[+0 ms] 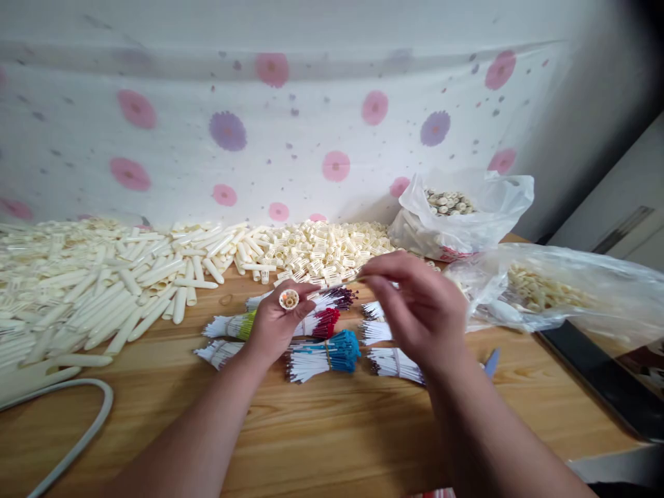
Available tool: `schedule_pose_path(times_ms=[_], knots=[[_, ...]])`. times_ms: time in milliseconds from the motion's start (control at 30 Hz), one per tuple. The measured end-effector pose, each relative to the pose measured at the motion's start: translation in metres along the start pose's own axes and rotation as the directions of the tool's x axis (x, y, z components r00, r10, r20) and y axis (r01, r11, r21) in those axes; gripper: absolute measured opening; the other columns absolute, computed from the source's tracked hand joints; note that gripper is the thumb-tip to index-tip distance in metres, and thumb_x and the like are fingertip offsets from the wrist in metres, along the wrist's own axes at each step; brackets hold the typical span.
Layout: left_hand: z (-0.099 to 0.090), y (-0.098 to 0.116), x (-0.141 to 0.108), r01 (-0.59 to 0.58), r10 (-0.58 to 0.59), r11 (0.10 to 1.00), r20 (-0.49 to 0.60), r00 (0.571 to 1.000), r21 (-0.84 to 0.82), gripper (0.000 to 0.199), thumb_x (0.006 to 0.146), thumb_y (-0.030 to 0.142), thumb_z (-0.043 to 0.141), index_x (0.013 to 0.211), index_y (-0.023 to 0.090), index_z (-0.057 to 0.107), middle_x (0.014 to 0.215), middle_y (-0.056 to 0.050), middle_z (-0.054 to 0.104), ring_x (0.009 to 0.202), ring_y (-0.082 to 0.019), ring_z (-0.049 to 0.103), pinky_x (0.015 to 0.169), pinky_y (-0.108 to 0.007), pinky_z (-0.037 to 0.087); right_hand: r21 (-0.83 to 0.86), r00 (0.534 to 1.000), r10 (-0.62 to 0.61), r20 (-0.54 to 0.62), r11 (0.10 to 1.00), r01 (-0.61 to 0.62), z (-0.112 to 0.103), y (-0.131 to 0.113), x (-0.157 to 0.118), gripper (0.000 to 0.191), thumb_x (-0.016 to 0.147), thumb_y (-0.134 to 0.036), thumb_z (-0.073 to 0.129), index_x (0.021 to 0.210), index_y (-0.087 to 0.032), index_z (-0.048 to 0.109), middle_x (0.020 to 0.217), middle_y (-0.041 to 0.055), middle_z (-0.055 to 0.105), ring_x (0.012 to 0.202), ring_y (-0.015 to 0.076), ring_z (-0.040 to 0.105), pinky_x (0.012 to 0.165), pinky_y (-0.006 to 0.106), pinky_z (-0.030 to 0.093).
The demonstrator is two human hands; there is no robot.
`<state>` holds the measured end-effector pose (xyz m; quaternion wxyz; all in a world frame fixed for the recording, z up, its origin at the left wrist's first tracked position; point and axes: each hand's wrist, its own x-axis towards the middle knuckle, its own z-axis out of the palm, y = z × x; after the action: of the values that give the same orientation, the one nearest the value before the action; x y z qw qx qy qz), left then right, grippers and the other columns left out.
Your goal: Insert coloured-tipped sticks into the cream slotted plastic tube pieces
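Cream tube (288,299) is gripped by the left hand (271,324); the right hand (422,304) pinches a thin stick (338,285). Blue sticks (342,351) lie nearer.

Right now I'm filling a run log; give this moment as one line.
left hand: holds cream round piece; right hand: pinches thin strip; nearby: blue-tipped bundle on table

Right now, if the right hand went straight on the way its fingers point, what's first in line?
Likely the left hand, which holds a cream tube; the thin stick at the right hand's fingertips runs that way. Depth is unclear from one view.
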<state>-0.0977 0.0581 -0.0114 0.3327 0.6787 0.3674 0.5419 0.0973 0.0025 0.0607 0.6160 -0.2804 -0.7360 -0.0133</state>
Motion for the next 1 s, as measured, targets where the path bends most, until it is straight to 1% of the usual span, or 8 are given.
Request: schedule_pose_path(times_ms=[67,100,200,333,567,700,900,1000], knots=[[-0.002,0.002,0.000,-0.026,0.026,0.997,0.003,1.000,0.079,0.021,0.077,0.038,0.066,0.089,0.022,0.072,0.086,-0.004,0.067,0.083,-0.019,0.061,0.077,-0.030,0.047,0.028,0.988,-0.052,-0.147,0.998,0.056,-0.006,-0.010,0.001,0.020,0.083,-0.005,0.052,0.095,-0.019,0.060,0.080,0.0031,0.064,0.078,0.0159,0.061,0.069,0.032,0.050],[-0.002,0.004,-0.001,-0.033,0.033,0.994,0.007,0.999,0.102,0.022,0.077,0.040,0.065,0.087,0.022,0.072,0.085,-0.004,0.067,0.082,-0.019,0.060,0.076,-0.031,0.047,0.042,0.982,-0.074,-0.172,0.996,0.082,-0.007,-0.014,0.000,0.021,0.083,-0.005,0.051,0.095,-0.020,0.059,0.080,0.0032,0.063,0.077,0.0166,0.061,0.068,0.033,0.050],[-0.003,0.010,-0.001,-0.053,0.050,0.990,0.028,0.998,0.133,0.023,0.077,0.042,0.064,0.083,0.021,0.072,0.079,-0.004,0.065,0.078,-0.020,0.060,0.073,-0.032,0.047,0.069,0.992,-0.096,-0.078,0.992,0.101,-0.006,-0.024,0.000,0.019,0.084,-0.007,0.047,0.093,-0.021,0.057,0.077,0.0033,0.061,0.073,0.0171,0.060,0.064,0.033,0.050],[-0.002,0.013,0.000,-0.117,0.112,0.982,0.040,0.993,0.151,0.013,0.078,0.033,0.064,0.079,0.022,0.070,0.073,-0.002,0.062,0.070,-0.017,0.057,0.068,-0.030,0.046,0.017,0.988,-0.136,0.073,0.991,0.135,-0.001,-0.028,0.001,0.018,0.083,-0.006,0.046,0.092,-0.019,0.055,0.077,0.0052,0.061,0.072,0.0165,0.059,0.064,0.032,0.050],[-0.002,0.009,0.000,-0.233,0.220,0.962,0.101,0.970,0.140,0.008,0.077,0.030,0.065,0.075,0.023,0.069,0.068,-0.002,0.061,0.065,-0.017,0.056,0.064,-0.030,0.046,-0.042,0.965,-0.235,0.119,0.970,0.241,0.013,-0.022,-0.006,0.021,0.081,-0.003,0.049,0.097,-0.013,0.057,0.083,0.0086,0.063,0.074,0.0165,0.059,0.065,0.031,0.051],[-0.005,0.007,0.001,-0.293,0.282,0.945,0.088,0.955,0.143,0.006,0.078,0.022,0.064,0.081,0.025,0.068,0.073,-0.001,0.062,0.070,-0.016,0.058,0.066,-0.029,0.046,-0.026,0.969,-0.208,0.133,0.977,0.213,0.015,-0.022,-0.006,0.019,0.082,-0.004,0.051,0.097,-0.013,0.058,0.081,0.0083,0.064,0.073,0.0163,0.059,0.064,0.032,0.051],[-0.007,0.011,0.002,-0.315,0.308,0.941,0.071,0.949,0.126,0.006,0.078,0.026,0.064,0.081,0.023,0.068,0.070,-0.002,0.062,0.067,-0.017,0.057,0.063,-0.031,0.046,-0.065,0.967,-0.203,0.154,0.974,0.215,0.014,-0.024,-0.007,0.023,0.081,-0.003,0.049,0.099,-0.015,0.057,0.082,0.0071,0.064,0.074,0.0162,0.059,0.065,0.031,0.051],[-0.006,0.017,0.002,-0.278,0.273,0.951,0.058,0.960,0.135,0.007,0.077,0.030,0.065,0.078,0.024,0.069,0.068,-0.002,0.059,0.064,-0.017,0.056,0.061,-0.031,0.045,-0.056,0.963,-0.217,0.157,0.972,0.228,0.015,-0.024,-0.009,0.024,0.080,-0.002,0.049,0.100,-0.015,0.058,0.083,0.0072,0.066,0.074,0.0167,0.060,0.064,0.031,0.051]])
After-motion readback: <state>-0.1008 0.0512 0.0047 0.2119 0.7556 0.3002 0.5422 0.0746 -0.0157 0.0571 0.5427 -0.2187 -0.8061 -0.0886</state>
